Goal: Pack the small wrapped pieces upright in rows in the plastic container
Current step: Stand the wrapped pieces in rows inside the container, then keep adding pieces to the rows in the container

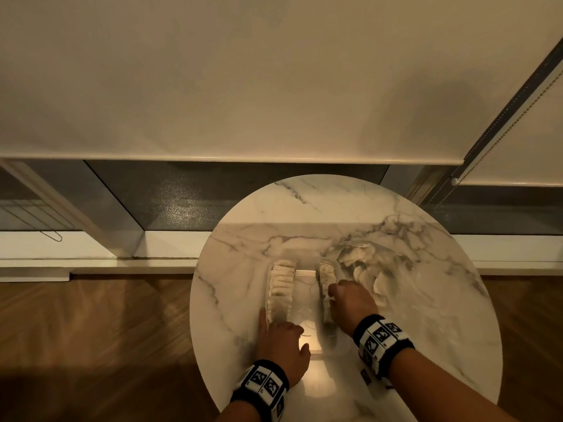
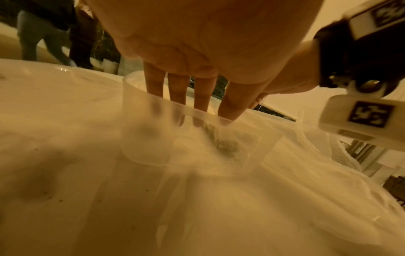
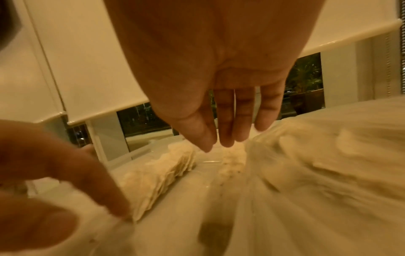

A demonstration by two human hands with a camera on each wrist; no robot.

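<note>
The right hand (image 1: 350, 303) reaches into the container (image 1: 304, 274), fingers straight and close together, apparently holding nothing; the right-side row (image 1: 326, 278) runs lengthwise just beyond them. The left hand (image 1: 281, 345) steadies the near wall, fingers straight.

Warm dim lighting here, round marble table (image 1: 426, 300) on herringbone wood floor (image 1: 91, 330), cream roller blinds (image 1: 243, 86) pulled most of the way down dark windows (image 1: 243, 193).
</note>
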